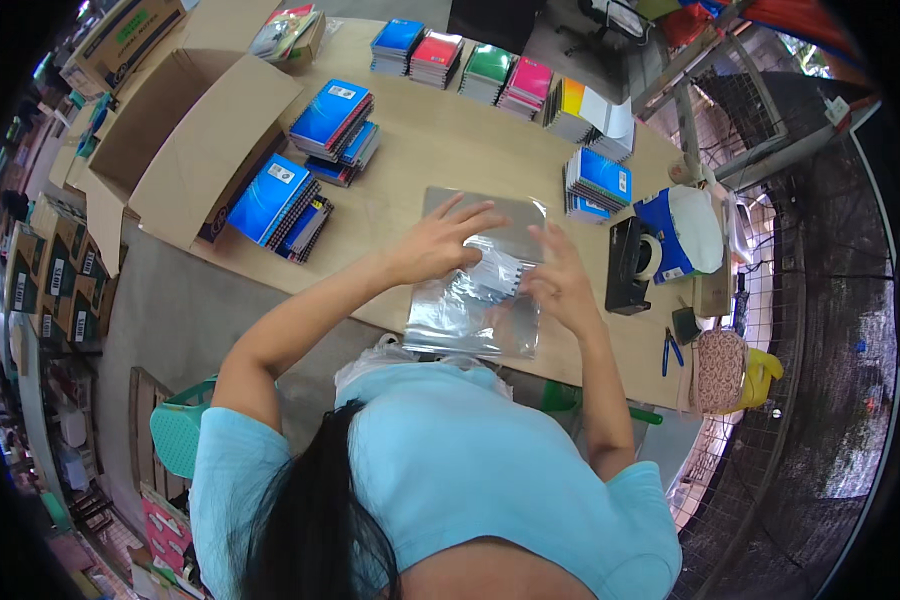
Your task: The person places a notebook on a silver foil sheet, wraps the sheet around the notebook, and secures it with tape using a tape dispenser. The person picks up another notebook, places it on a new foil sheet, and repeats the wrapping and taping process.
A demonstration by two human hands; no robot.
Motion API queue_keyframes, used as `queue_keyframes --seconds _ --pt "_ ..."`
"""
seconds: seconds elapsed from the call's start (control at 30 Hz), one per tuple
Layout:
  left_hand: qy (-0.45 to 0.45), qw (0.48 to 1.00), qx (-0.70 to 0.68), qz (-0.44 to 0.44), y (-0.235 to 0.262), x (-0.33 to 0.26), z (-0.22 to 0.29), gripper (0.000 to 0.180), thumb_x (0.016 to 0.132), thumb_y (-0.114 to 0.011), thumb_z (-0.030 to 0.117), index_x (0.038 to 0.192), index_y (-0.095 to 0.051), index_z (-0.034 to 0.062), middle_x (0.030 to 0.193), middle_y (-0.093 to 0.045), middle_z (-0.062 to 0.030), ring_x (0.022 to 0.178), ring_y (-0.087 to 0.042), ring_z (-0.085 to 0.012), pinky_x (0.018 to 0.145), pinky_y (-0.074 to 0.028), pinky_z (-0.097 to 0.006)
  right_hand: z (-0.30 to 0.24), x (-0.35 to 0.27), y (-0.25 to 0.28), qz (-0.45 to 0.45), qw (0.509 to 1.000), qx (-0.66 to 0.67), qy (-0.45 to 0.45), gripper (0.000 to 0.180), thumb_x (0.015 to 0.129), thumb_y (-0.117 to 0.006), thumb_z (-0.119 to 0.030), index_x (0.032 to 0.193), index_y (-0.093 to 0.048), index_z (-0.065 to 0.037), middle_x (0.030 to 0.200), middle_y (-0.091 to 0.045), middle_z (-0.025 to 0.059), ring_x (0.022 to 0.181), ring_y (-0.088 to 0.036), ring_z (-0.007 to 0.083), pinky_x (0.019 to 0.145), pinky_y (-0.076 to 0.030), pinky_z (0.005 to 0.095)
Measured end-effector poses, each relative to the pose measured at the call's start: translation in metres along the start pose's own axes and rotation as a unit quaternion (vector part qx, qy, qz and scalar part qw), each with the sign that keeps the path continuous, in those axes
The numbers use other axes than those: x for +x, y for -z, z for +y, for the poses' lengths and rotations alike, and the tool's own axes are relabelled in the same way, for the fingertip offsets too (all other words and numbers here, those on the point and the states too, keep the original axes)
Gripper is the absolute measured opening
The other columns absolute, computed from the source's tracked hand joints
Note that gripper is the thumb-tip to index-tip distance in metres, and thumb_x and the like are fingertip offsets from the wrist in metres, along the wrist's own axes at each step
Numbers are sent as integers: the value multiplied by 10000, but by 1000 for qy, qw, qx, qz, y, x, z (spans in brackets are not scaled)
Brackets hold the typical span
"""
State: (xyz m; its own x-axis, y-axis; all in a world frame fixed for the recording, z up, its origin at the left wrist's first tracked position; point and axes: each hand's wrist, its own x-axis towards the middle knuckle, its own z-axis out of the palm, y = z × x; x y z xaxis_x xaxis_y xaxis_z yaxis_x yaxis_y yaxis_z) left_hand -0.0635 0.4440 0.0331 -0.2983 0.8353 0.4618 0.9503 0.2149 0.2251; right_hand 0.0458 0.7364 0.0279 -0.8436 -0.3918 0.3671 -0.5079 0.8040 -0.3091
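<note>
Beige table (pixel 450 130), notebook stacks (pixel 331 108), open carton (pixel 205 150), tape dispenser (pixel 625 262), hands (pixel 442 245) (pixel 564 284) pinching spiral notebook (pixel 496 270) over plastic (pixel 435 325)

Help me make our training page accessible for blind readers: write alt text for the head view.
A left hand and right hand work at a small spiral-bound notepad over clear plastic film on a light brown table. Stacked spiral notebooks, many blue, stand beyond, with an open cardboard box at left and a black tape dispenser at right.
</note>
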Motion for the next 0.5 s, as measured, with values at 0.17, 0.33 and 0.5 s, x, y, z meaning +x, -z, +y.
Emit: queue_keyframes --seconds 0.17,0.33,0.5 --pt "181 930 -295 126 0 -24 17 880 615 -895 185 1390 -480 140 1506 -392 -189 1409 -362 -369 1164 -289 -473 -3 -41 -52 241 826 443 -253 930 657 -897 -245 1405 -383 -39 1443 -427 143 1357 -408 290 1129 -341 421" --pt "330 749 -568 80 -139 -33 6 1031 581 -927 141 1410 -322 40 1346 -495 -146 1275 -469 -246 1087 -372 -362 -16 -21 -145 137 826 490 -244 1071 644 -934 -337 1452 -295 -42 1379 -461 118 1278 -465 242 1058 -423 368" --pt "299 776 -549 81 -137 -40 2 901 601 -910 138 1317 -371 44 1216 -530 -109 1163 -530 -227 1045 -399 -348 -14 -15 -157 85 774 556 -291 1110 658 -929 -300 1489 -245 -29 1421 -438 120 1287 -466 227 1053 -427 353"
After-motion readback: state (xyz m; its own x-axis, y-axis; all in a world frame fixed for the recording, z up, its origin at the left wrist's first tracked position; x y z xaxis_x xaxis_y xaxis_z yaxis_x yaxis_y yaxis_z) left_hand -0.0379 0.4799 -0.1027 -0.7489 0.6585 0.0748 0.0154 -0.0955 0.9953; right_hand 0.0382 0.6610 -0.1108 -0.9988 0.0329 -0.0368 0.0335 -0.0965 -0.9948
